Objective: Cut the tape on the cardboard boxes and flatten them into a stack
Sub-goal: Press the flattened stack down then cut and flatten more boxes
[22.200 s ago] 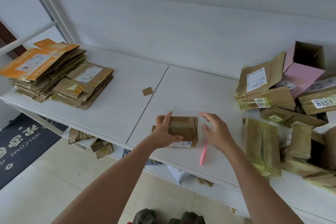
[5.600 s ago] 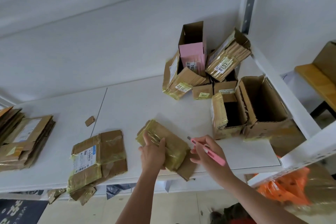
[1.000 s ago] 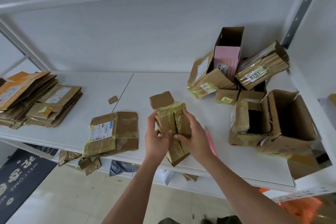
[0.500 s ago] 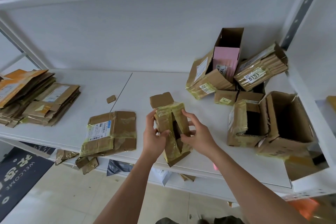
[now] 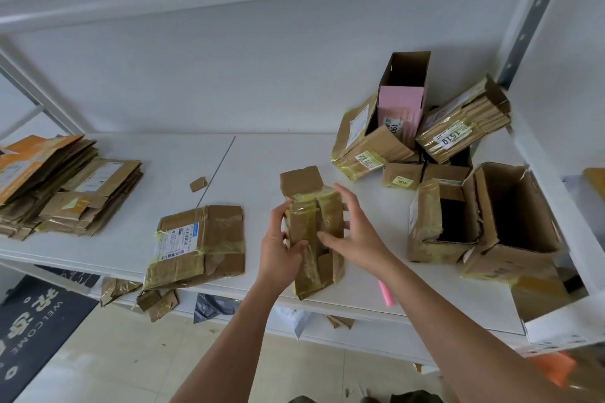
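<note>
Flattening is the step in hand, we judge: the small taped box (image 5: 314,232) stands on end above the front edge of the white shelf (image 5: 262,157), its bottom end near the edge (whether it rests there or is held clear we cannot tell), with one brown flap sticking up at the top. Our left hand (image 5: 281,249) grips its left side, fingers and thumb curled round the edge, while our right hand (image 5: 357,235) is spread loose against the right face, holding nothing closed. To do this well we should press the two opposite corners toward each other so the walls fold along their own creases, and check that the yellowish tape across the seam is parted all the way (any uncut strip will make the walls buckle). Once flat it belongs with the flattened box (image 5: 199,245) just to the left, or on the stack of flattened boxes (image 5: 65,186) at the far left of the shelf. The pink cutter (image 5: 385,293) lies on the shelf under our right forearm, mostly hidden, so its blade cannot be seen. The far side and bottom end of the held box are out of sight, and the labels on the unflattened boxes (image 5: 458,180) at right are too blurred to read fully.
</note>
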The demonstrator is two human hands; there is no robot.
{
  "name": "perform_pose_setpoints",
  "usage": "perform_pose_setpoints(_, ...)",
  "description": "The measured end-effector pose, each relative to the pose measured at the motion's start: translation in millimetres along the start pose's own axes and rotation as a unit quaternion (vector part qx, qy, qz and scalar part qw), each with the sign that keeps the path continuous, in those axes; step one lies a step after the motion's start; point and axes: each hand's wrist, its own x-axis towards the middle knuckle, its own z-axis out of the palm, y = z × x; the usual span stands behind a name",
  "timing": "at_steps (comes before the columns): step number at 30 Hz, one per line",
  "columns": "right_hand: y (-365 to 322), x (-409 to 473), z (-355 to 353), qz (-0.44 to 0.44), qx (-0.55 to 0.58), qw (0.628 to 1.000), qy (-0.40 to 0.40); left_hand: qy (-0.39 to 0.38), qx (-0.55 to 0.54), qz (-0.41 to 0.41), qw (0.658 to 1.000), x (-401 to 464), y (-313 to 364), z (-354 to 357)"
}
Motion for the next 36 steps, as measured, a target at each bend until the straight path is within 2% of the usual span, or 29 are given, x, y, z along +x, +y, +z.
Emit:
perform_pose_setpoints(5,-13,17,4,-0.065,-0.136,0.985,0.077,0.000,0.005,-0.004,1.000,-6,-3,1)
perform_pose_setpoints(8,-15,18,4,-0.076,-0.159,0.981,0.080,0.006,-0.004,-0.010,1.000,-7,-4,0)
perform_pose_setpoints(19,-27,13,-23,-0.006,-0.045,0.999,0.007,-0.006,-0.006,-0.011,1.000,-11,1,4)
perform_pose_setpoints(25,-31,6,-33,0.023,-0.025,0.998,-0.047,0.006,-0.035,-0.019,0.999,-10,-1,-4)
perform_pose_setpoints(32,-14,-5,-42,0.017,0.038,0.998,-0.052,-0.022,-0.020,-0.026,0.999,-4,1,-7)
perform_pose_setpoints(36,-5,-2,-50,0.036,0.054,0.998,-0.018,-0.038,-0.055,-0.039,0.997,-4,4,-9)
